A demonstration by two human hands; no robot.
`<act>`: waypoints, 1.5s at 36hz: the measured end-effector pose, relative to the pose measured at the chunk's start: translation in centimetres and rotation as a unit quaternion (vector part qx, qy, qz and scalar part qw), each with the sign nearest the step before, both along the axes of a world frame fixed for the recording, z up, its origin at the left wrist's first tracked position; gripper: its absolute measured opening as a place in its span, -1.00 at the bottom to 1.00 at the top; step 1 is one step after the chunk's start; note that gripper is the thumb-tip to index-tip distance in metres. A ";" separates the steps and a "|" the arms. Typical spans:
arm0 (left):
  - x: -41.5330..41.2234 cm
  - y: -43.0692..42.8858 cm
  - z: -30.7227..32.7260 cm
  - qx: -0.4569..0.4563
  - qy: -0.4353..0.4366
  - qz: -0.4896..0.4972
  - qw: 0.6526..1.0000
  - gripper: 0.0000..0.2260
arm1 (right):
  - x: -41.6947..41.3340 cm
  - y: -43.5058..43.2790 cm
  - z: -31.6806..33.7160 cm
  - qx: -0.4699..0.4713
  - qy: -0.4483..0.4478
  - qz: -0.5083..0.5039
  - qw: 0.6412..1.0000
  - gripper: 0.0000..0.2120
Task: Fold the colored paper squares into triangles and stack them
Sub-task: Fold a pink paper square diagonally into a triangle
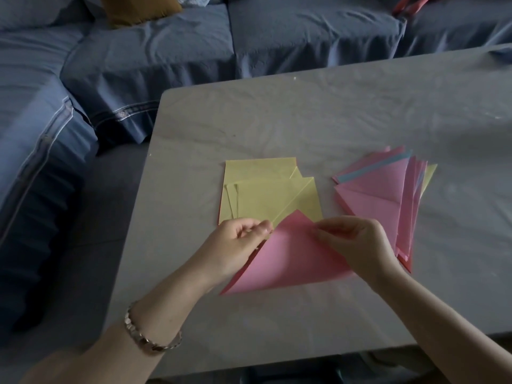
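The pink paper point(288, 261) is folded into a triangle near the table's front edge. Its apex points to 12 o'clock, away from the person, and its long edge runs roughly from 8 to 3 o'clock. The left hand point(235, 245) pinches the left sloping edge between thumb and curled fingertips, just below the apex. The right hand point(357, 245) pinches the right sloping edge in the same way. Touching it at 12 o'clock lie the yellow squares point(260, 173), still flat. At 2 o'clock sits the stack of folded triangles point(382, 189) (mostly pink, with blue and yellow edges showing), fanned out. The table point(304, 112) has a pale, wrinkled cover. A blue sofa point(166, 51) wraps around it from 9 to 12 o'clock.
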State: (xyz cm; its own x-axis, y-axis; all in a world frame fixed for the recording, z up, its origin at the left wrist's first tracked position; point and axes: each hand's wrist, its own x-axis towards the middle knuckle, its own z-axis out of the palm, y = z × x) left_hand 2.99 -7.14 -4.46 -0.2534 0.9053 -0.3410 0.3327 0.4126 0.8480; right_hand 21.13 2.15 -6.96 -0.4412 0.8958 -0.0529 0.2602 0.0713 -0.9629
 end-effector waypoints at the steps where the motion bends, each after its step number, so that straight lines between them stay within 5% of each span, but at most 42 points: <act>1: 0.3 0.2 0.2 0.003 0.000 -0.002 1.000 -0.75 | 0.0 -0.1 0.2 0.003 0.004 -0.005 1.000 -0.78; 6: 1.4 0.4 0.2 0.033 0.051 0.004 0.998 -0.95 | 0.1 -0.5 0.7 0.005 0.028 -0.009 1.000 -0.74; 10: 2.0 0.3 0.4 0.081 0.055 0.038 0.994 -0.76 | 0.0 -0.7 1.0 -0.016 0.044 0.011 0.999 -0.69; 17: 2.5 0.0 1.5 0.129 0.071 0.057 0.987 -0.73 | -0.2 -0.9 1.8 -0.035 0.014 0.029 0.999 -0.89; 22: 2.5 0.0 1.8 0.136 0.081 0.073 0.985 -0.71 | -0.4 -1.1 2.2 -0.020 0.004 0.018 1.000 -0.80; 39: 3.0 -0.1 3.1 0.186 0.080 0.081 0.976 -0.89 | -0.7 -0.5 3.4 -0.044 0.083 -0.021 0.995 -0.75; 47: 3.4 -0.1 3.2 0.211 0.123 0.092 0.965 -0.73 | -0.4 -0.7 3.8 -0.034 0.091 -0.010 0.995 -0.72; 54: 3.4 0.0 3.2 0.218 0.173 0.070 0.958 -0.87 | -0.2 -0.9 4.1 -0.031 0.082 -0.010 0.996 -0.78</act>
